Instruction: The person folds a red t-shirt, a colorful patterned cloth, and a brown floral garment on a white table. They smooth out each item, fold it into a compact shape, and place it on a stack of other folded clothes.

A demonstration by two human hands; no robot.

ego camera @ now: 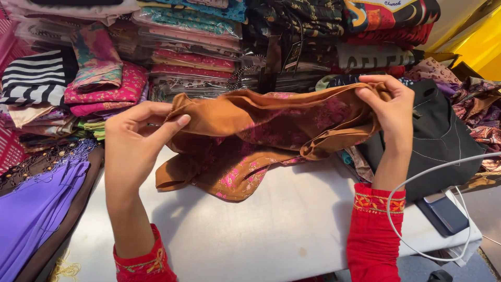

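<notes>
I hold a rust-brown garment with pink floral embroidery [271,130] stretched between both hands above a white table [250,235]. My left hand [133,138] pinches its left end between thumb and fingers. My right hand [389,107] grips the right end, fingers curled over the fabric edge. The lower part of the garment droops onto the table. Both wrists wear red embroidered cuffs.
Stacks of folded and bagged colourful fabrics [193,47] fill the back. A purple garment [36,209] lies at left, a black garment [443,136] at right. A phone [443,214] with a white cable [417,183] rests at the table's right edge.
</notes>
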